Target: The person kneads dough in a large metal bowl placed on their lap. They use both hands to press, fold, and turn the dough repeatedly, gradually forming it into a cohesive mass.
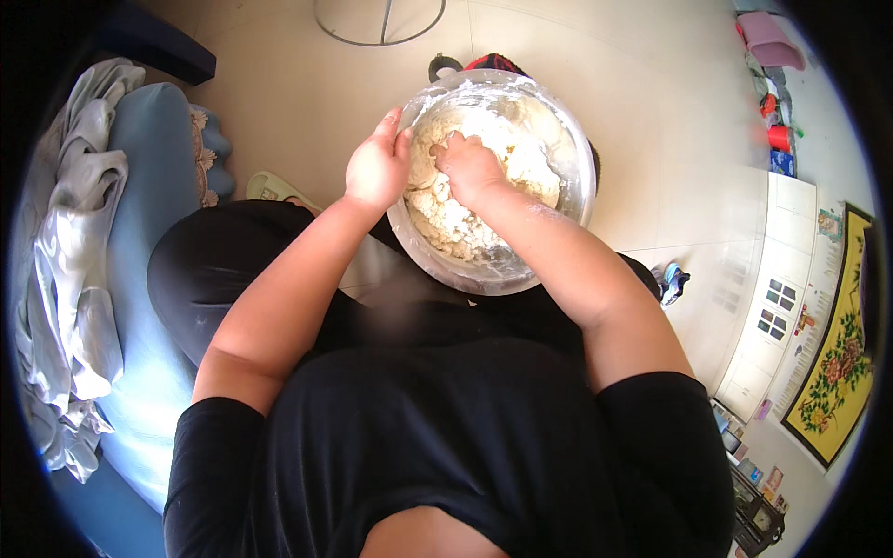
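A round metal bowl rests on my lap, dusted with flour and filled with pale, lumpy dough. My left hand grips the bowl's left rim, fingers curled over the edge. Inside the bowl my right hand is clenched and pressed down into the dough, floury at the knuckles and wrist. Both bare forearms come up from my black top.
A blue seat draped with pale cloth lies at my left. Beige tiled floor spreads around, with a metal hoop stand ahead, a slipper by my knee, and small clutter along the right wall.
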The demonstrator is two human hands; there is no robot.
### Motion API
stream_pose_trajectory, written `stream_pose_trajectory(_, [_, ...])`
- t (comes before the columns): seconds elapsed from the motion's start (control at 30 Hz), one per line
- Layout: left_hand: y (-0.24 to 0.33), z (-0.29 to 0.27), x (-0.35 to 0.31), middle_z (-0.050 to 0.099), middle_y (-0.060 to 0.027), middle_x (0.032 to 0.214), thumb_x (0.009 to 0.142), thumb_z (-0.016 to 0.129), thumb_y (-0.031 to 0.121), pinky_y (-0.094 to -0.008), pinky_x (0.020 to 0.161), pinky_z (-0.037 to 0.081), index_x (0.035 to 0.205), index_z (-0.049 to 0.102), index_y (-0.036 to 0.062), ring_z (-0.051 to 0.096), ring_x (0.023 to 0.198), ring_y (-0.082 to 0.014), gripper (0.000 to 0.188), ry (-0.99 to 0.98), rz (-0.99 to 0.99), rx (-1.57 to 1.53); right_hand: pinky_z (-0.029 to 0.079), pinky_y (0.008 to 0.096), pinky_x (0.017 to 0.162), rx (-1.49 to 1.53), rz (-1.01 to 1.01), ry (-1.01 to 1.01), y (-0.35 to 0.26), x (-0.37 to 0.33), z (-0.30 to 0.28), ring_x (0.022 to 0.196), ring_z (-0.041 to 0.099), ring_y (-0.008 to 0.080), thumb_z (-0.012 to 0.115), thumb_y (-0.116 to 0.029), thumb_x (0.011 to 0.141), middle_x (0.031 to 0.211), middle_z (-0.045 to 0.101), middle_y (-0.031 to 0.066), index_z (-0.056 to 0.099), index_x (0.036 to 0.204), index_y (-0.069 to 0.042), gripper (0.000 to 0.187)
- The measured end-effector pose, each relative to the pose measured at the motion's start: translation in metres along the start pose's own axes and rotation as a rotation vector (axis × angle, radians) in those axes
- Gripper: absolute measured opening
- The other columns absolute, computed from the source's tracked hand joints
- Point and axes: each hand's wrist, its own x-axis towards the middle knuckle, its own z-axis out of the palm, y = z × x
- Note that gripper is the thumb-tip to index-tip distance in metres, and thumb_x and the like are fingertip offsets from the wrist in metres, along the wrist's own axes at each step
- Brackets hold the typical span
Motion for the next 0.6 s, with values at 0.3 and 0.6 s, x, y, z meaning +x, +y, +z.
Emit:
stream_pose_trajectory(0.3, [0.0,0.001,-0.005,0.06,-0.0171,0.103,0.088,0.044,0.031,-0.038,0.084,0.044,0.12,0.049,0.0087,0.057,0.096,-0.0314,0.039,0.018,-0.039,0.05,0.04,0.0323,0.092,0.433,0.198,-0.528,0.029,-0.055,-0.12,0.11,0.049,0.0221,0.06,-0.017,0.081,0.121,0.051,0.0143,0.051,0.121,-0.011,0.042])
stream_pose_trajectory(0.6, [0.016,-0.006,-0.005,0.061,-0.0141,0.102,0.088,0.043,0.029,-0.0369,0.084,0.044,0.12,0.05,0.0105,0.057,0.096,-0.0295,0.038,0.017,-0.017,0.155,0.045,0.0311,0.081,0.809,0.11,-0.342,0.027,0.053,-0.026,0.094,0.057,0.0186,0.061,-0.032,0.077,0.102,0.062,0.0082,0.06,0.107,-0.005,0.041])
